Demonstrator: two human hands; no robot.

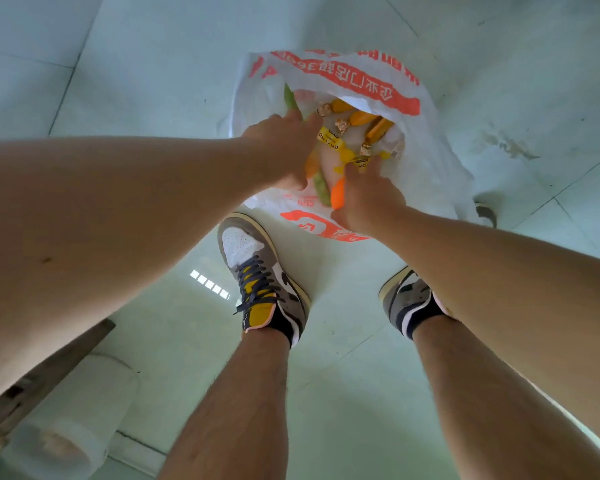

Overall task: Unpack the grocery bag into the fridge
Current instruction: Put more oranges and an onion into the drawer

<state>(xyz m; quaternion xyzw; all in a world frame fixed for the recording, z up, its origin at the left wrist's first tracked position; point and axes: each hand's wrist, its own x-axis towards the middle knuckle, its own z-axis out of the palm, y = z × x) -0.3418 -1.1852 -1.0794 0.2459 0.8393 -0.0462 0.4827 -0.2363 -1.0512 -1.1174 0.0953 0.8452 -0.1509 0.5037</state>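
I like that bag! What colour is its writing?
Orange-red writing on the white bag; the head view shows it.

Pale tiled floor: a white, orange-printed grocery bag is lying open just ahead of the left sneaker and right sneaker; a white roll is resting at lower left.

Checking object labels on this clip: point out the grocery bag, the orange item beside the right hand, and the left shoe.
grocery bag (430, 161): head view, white side wall.
orange item (338, 196): head view, rounded near end.
left shoe (242, 247): head view, white toe box.
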